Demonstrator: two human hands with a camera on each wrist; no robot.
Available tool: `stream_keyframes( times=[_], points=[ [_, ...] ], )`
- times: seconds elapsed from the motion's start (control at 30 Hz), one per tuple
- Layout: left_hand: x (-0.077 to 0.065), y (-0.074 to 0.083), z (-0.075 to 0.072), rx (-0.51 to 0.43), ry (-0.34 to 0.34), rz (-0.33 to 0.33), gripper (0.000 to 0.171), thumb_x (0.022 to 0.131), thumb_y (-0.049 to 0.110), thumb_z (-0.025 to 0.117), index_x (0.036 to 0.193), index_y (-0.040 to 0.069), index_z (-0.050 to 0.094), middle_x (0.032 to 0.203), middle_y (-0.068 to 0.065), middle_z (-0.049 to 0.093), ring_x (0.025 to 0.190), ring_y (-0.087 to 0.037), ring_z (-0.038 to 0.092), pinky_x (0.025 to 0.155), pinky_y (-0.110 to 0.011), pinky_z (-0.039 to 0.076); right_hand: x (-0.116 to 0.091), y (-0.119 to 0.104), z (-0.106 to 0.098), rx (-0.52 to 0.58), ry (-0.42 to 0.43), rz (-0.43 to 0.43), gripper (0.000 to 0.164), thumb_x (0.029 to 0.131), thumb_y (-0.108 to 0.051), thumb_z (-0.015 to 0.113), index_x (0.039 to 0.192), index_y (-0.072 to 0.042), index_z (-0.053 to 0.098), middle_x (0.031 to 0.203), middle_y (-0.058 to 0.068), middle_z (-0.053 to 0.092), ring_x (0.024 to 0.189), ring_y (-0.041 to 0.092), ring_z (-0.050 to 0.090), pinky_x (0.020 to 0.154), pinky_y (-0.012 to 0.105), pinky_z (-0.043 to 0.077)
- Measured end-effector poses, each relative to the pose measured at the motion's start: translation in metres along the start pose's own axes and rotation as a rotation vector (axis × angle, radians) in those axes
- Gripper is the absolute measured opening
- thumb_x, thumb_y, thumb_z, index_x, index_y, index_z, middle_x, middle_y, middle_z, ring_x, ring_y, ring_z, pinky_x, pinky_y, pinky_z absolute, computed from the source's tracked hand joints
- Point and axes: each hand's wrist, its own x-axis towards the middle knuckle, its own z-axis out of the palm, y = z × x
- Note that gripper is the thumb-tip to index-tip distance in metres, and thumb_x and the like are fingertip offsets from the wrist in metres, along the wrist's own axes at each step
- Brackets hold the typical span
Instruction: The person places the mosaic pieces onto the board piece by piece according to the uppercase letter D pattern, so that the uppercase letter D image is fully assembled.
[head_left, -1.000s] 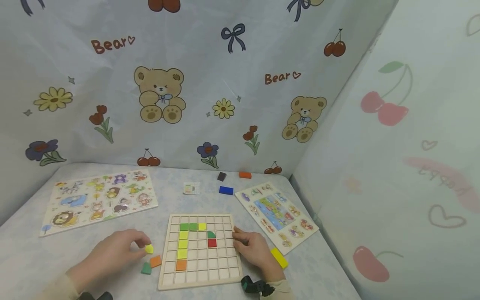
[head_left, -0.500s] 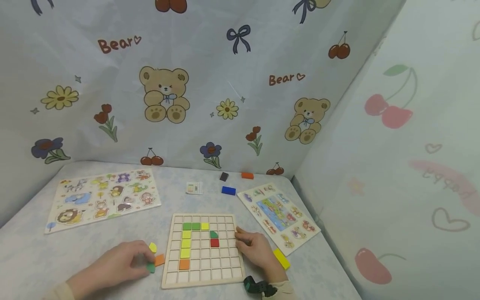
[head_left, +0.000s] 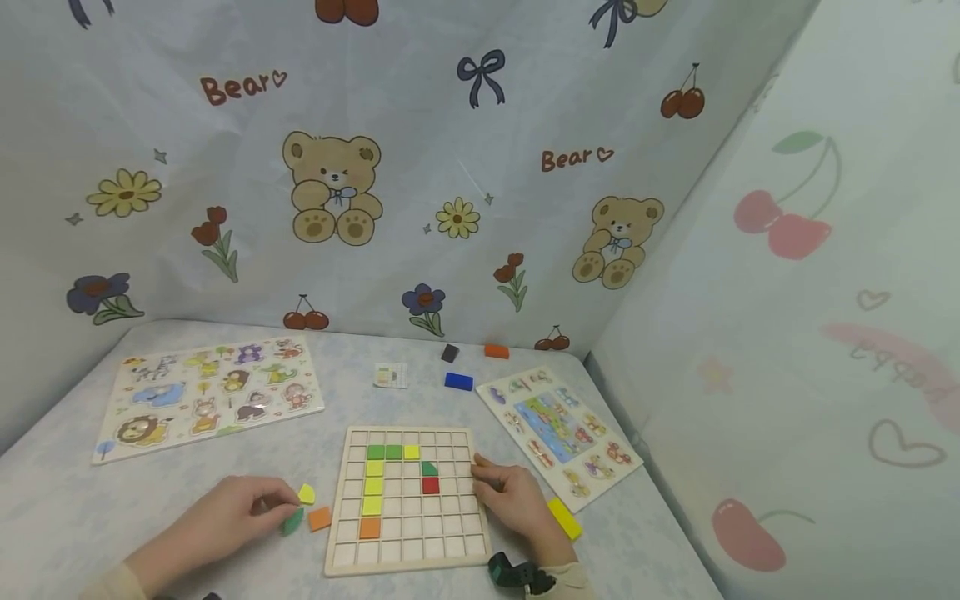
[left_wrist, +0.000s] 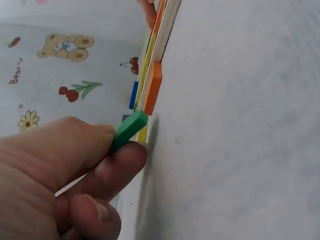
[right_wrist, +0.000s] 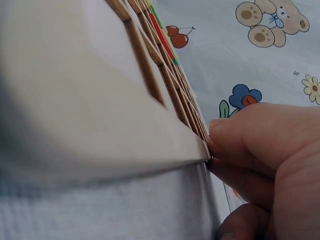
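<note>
Left of the wooden grid board [head_left: 405,560], my left hand [head_left: 225,515] pinches a green block with one rounded edge [head_left: 293,522] between thumb and finger. The left wrist view shows this green block [left_wrist: 131,129] edge-on, above the table. Beside those fingertips lie a yellow block with a curved edge [head_left: 307,494] and an orange square block [head_left: 320,518]. My right hand [head_left: 517,502] grips the board's right edge, its thumb [right_wrist: 235,132] on top and a finger lower down. Green, yellow, orange and red blocks sit in several of the board's cells.
An animal puzzle board [head_left: 210,400] lies at the back left, a second picture puzzle [head_left: 558,433] to the right. A yellow bar [head_left: 564,518] is beside my right wrist. Blue [head_left: 459,382], orange [head_left: 497,352] and dark [head_left: 450,353] blocks and a small card [head_left: 391,376] lie behind the board.
My left hand has put the yellow block down on the table and picked up the green one. My right hand stays at the board's edge. The head view has shifted slightly.
</note>
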Motion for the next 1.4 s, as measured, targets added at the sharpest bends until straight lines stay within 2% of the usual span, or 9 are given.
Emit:
stream_keyframes(
  times=[0.17,0.27,0.4,0.53,0.63,0.77,0.87,1.1,1.4],
  points=[
    [-0.001,-0.003,0.000,0.048,0.041,-0.035,0.010,0.089,0.047,0.077,0.092,0.038,0.075,0.091,0.022,0.070,0.071,0.003,0.053,0.062,-0.023,0.046,-0.001,0.000,0.000,-0.014,0.001,-0.012,0.031,0.097,-0.025,0.069,0.125,-0.011,0.075,0.140,0.004,0.065,0.131,0.030,0.061,0.106,0.052,0.049],
    [-0.002,-0.004,0.001,0.133,0.081,-0.027,0.019,0.084,0.056,0.079,0.094,0.041,0.072,0.096,0.025,0.067,0.082,0.007,0.055,0.069,-0.023,0.048,-0.001,0.000,0.000,-0.009,-0.002,-0.006,0.032,0.097,-0.026,0.070,0.125,-0.011,0.075,0.140,0.003,0.065,0.131,0.029,0.061,0.106,0.051,0.048],
    [-0.004,-0.006,0.003,0.186,0.069,0.015,0.031,0.077,0.060,0.083,0.100,0.043,0.069,0.101,0.027,0.065,0.088,0.008,0.056,0.075,-0.024,0.051,0.000,0.000,0.000,-0.006,-0.003,-0.001,0.032,0.097,-0.026,0.070,0.125,-0.011,0.074,0.140,0.003,0.065,0.132,0.028,0.061,0.107,0.051,0.048],
    [-0.005,-0.007,0.003,0.118,0.029,0.071,0.027,0.080,0.049,0.084,0.101,0.040,0.071,0.102,0.023,0.068,0.078,0.006,0.053,0.066,-0.022,0.048,0.001,0.000,0.000,-0.010,0.001,-0.002,0.032,0.096,-0.026,0.070,0.124,-0.010,0.074,0.140,0.003,0.065,0.131,0.028,0.061,0.107,0.052,0.048],
    [-0.005,-0.004,0.002,0.068,0.046,0.113,0.022,0.083,0.041,0.084,0.101,0.036,0.072,0.101,0.020,0.070,0.067,0.004,0.050,0.058,-0.022,0.043,0.001,0.000,0.001,-0.009,-0.003,-0.006,0.032,0.096,-0.026,0.071,0.124,-0.010,0.075,0.139,0.003,0.065,0.131,0.029,0.061,0.107,0.052,0.048],
    [0.003,0.017,0.004,0.075,0.078,0.154,0.020,0.085,0.041,0.083,0.102,0.037,0.073,0.098,0.023,0.069,0.062,0.004,0.047,0.055,-0.021,0.042,0.001,0.001,0.001,-0.012,-0.010,-0.013,0.033,0.096,-0.026,0.070,0.124,-0.010,0.074,0.139,0.003,0.065,0.131,0.028,0.061,0.107,0.051,0.048],
    [0.016,0.044,0.011,0.084,0.067,0.171,0.017,0.086,0.039,0.083,0.100,0.037,0.073,0.095,0.024,0.067,0.062,0.003,0.048,0.055,-0.021,0.042,0.001,0.002,0.001,-0.017,-0.007,-0.020,0.033,0.096,-0.024,0.071,0.125,-0.010,0.074,0.139,0.003,0.065,0.131,0.028,0.061,0.106,0.051,0.049],
    [0.052,0.100,0.045,0.123,0.037,0.154,0.012,0.086,0.032,0.082,0.093,0.035,0.073,0.092,0.025,0.067,0.085,-0.004,0.065,0.065,-0.027,0.050,0.000,0.002,0.001,-0.011,-0.004,-0.029,0.032,0.096,-0.022,0.071,0.125,-0.009,0.073,0.140,0.004,0.065,0.130,0.030,0.062,0.105,0.051,0.049],
    [0.086,0.137,0.084,0.159,-0.040,0.160,0.006,0.085,0.025,0.084,0.086,0.028,0.078,0.086,0.019,0.070,0.076,-0.001,0.062,0.061,-0.029,0.051,-0.002,0.002,-0.001,-0.039,0.000,-0.052,0.032,0.097,-0.023,0.070,0.125,-0.010,0.074,0.139,0.003,0.066,0.129,0.029,0.063,0.103,0.049,0.051]
  ],
)
